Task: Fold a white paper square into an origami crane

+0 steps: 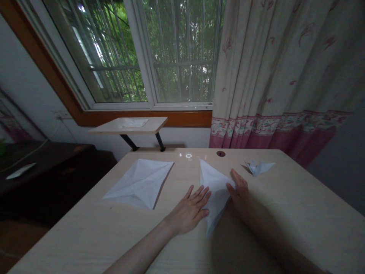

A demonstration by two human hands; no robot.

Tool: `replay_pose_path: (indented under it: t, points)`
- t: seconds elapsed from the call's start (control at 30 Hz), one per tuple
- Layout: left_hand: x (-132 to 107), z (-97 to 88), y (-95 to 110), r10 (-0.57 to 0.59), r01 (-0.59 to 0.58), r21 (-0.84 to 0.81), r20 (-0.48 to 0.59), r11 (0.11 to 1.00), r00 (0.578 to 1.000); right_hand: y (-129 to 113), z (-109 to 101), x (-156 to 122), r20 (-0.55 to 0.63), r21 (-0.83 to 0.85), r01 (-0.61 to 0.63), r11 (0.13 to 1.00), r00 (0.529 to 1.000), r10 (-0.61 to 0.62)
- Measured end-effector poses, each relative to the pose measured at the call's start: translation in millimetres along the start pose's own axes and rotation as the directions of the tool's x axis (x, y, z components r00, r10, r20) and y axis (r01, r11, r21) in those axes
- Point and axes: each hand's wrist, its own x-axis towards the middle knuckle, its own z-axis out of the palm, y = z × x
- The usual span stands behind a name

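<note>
A white sheet of paper [215,190], folded into a triangle, lies on the table between my hands. My left hand [191,211] rests flat along its left edge, fingers spread and the fingertips on the paper. At the right corner, my right hand [241,192] has its thumb and fingers around the paper, gripping it; part of that corner is hidden. Just beyond my right hand sits a folded paper crane [258,167]. To the left lies an opened, creased square sheet of paper [142,182].
The light wooden table [176,251] has a round cable hole [221,153] at its back edge. A raised shelf [114,127] on black legs bears another paper. A dark cabinet [82,152] stands at left; a window and a patterned curtain [256,76] are behind.
</note>
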Motion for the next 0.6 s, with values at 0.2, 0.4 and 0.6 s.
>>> replay_pose_path:
  t: [0.2, 0.4, 0.6]
  points:
    - [0, 3.3, 0, 0.0, 0.001, 0.007, -0.029, 1.0, 1.0, -6, -6, -3, 0.194, -0.113, 0.239, 0.964, 0.957, -0.215]
    - [2, 1.1, 3, -0.019, 0.02, 0.014, -0.042, 1.0, 0.999, -5, -2, -8, 0.335, -0.211, 0.334, 0.919, 0.908, -0.253]
    - [4, -0.3, 4, -0.06, 0.062, 0.022, -0.052, 0.998, 0.997, -9, 0, -10, 0.449, -0.267, 0.327, 0.907, 0.874, -0.183]
